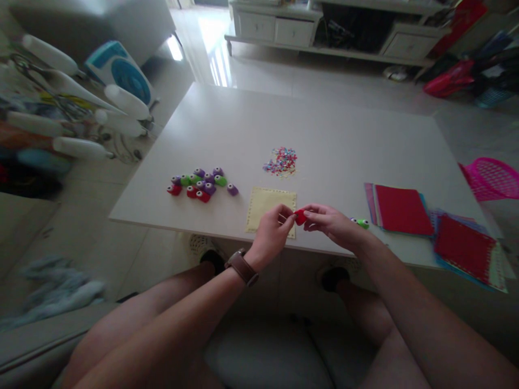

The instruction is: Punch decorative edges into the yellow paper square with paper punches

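A small red craft punch (300, 217) is pinched between my two hands at the right edge of a yellow paper sheet (267, 201). The fingertips of my left hand (277, 224) grip it from the left, over the sheet. From the other side, my right hand (326, 221) holds it with thumb and fingers. Small punched shapes line the sheet's edges. Further left lies a group of red, green and purple craft punches (201, 186). A green punch (362, 223) sits just beyond my right wrist, partly hidden. Behind the sheet is a pile of colourful paper confetti (281, 162).
On the white table (336, 140), a stack of coloured paper (405, 209) lies at the right. Beside it, punched sheets (466, 248) hang over the front edge. A pink basket (494, 178) stands past the table's right side; a white cabinet (279, 29) is across the room.
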Demonstrator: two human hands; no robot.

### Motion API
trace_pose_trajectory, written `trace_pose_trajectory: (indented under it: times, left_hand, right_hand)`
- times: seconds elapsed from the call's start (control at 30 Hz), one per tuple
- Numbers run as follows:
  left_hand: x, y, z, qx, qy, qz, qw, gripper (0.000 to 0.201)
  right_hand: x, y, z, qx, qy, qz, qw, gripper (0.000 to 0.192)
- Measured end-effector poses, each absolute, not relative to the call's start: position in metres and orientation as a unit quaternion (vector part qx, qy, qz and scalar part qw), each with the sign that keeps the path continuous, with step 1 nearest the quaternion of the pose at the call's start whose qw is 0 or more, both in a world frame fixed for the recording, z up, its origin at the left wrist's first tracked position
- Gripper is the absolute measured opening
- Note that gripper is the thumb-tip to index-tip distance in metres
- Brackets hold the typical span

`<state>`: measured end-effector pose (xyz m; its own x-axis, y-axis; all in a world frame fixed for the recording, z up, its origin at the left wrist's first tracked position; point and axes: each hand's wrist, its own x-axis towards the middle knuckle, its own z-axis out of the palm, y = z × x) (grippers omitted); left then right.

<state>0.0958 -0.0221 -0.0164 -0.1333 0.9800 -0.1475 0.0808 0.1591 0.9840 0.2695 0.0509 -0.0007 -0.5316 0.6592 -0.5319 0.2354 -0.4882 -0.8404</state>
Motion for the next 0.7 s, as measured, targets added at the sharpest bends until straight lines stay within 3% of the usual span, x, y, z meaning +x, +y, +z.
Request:
trace_pose_trajectory:
  times: [0.13, 0.33, 0.43, 0.5, 0.6, 0.7]
  left_hand:
    - [0.096, -0.021, -0.017, 0.437, 0.595, 0.466, 0.488, 0.015]
    - [0.097, -0.02, -0.022, 0.314, 0.564, 0.484, 0.591, 0.022]
    - [0.098, -0.022, -0.026, 0.273, 0.553, 0.488, 0.617, 0.03]
    - [0.099, -0.023, -0.028, 0.254, 0.545, 0.487, 0.633, 0.032]
    - [0.099, -0.023, -0.03, 0.235, 0.533, 0.49, 0.649, 0.031]
    - [0.099, -0.023, -0.03, 0.232, 0.521, 0.498, 0.654, 0.03]
  right_hand:
    - [0.27, 0.056, -0.004, -0.503, -0.514, 0.679, 0.15, 0.035]
    - [0.286, 0.063, -0.017, -0.59, -0.728, 0.345, 0.056, 0.012]
    - [0.291, 0.061, -0.022, -0.563, -0.783, 0.265, 0.008, 0.006]
    - [0.289, 0.06, -0.021, -0.543, -0.805, 0.236, 0.029, 0.008]
    - [0.28, 0.06, -0.013, -0.521, -0.801, 0.277, 0.104, 0.012]
    - [0.269, 0.058, -0.003, -0.481, -0.724, 0.475, 0.136, 0.027]
